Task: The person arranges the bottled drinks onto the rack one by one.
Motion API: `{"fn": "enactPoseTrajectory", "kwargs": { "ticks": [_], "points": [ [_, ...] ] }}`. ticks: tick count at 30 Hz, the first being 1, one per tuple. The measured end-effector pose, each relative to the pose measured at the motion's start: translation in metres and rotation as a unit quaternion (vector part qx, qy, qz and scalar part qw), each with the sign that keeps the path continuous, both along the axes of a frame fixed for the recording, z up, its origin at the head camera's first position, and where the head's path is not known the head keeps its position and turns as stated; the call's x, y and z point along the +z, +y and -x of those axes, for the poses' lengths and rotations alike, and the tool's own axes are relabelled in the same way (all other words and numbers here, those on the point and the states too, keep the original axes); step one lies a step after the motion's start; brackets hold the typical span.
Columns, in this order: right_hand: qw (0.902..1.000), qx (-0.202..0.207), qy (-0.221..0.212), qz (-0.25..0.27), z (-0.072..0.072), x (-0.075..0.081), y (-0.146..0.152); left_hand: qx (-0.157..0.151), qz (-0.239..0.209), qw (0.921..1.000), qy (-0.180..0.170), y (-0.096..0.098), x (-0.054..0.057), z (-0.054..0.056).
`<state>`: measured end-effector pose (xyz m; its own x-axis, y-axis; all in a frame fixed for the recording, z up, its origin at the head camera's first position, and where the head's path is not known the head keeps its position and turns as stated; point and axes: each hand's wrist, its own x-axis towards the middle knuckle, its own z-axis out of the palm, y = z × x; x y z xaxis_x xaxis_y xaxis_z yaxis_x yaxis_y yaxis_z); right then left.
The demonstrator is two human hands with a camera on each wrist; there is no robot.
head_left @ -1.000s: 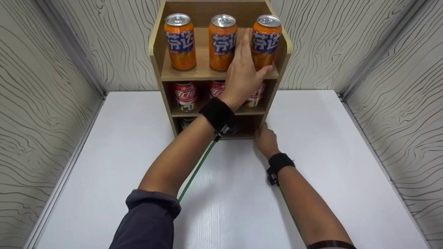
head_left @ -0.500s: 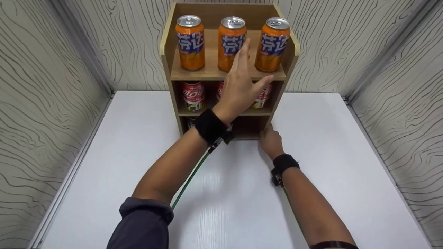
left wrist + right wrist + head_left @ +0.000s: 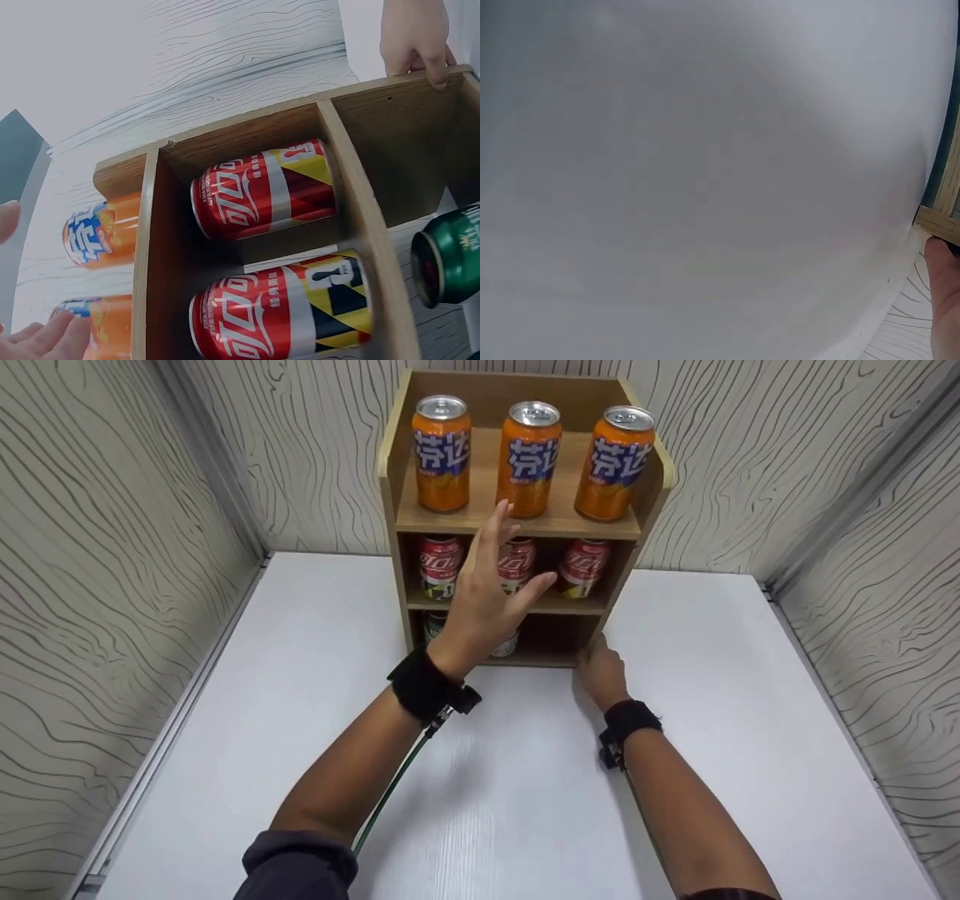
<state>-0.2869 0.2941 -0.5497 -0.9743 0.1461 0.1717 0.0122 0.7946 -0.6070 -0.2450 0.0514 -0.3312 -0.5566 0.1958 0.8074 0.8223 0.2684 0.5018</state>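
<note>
A small wooden shelf [image 3: 585,531] with three tiers stands at the back of the table. Orange soda cans [image 3: 529,465] line its top tier, red cola cans [image 3: 583,568] the middle one. On the lowest tier are a green can [image 3: 457,259] and another can [image 3: 506,646], partly hidden by my left hand [image 3: 480,600]. That hand is in front of the middle tier, fingers extended and thumb spread, holding nothing. Low at the shelf's right side, my right hand [image 3: 602,671] grips the edge of the side panel; the left wrist view shows a finger hooked over it.
The white table [image 3: 495,795] spreads out before the shelf. Patterned panels [image 3: 862,547] enclose it at the back and sides. Each wrist wears a black strap [image 3: 427,686] with a small camera, and a green cable [image 3: 390,791] runs back along the left forearm.
My left hand has come down and left from beside the right orange can to the middle tier. The right hand keeps its hold on the side panel. The head view has shifted slightly.
</note>
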Motion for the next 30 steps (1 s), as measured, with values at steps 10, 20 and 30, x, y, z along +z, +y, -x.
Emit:
{"fn": "enactPoseTrajectory", "kwargs": {
  "ticks": [10, 20, 30],
  "points": [
    [0.9999, 0.003, -0.012, -0.001, 0.0, 0.001, 0.002, 0.009, -0.003, 0.9999, -0.004, -0.02, -0.033, -0.018],
    [0.9998, 0.003, -0.021, -0.007, 0.0, 0.0, 0.004, 0.057, -0.007, 0.994, -0.093, -0.049, -0.085, -0.027],
    [0.9999, 0.0, -0.013, 0.001, 0.001, 0.001, 0.0, 0.114, -0.009, 0.9775, -0.178, -0.06, -0.134, -0.043]
  ]
}}
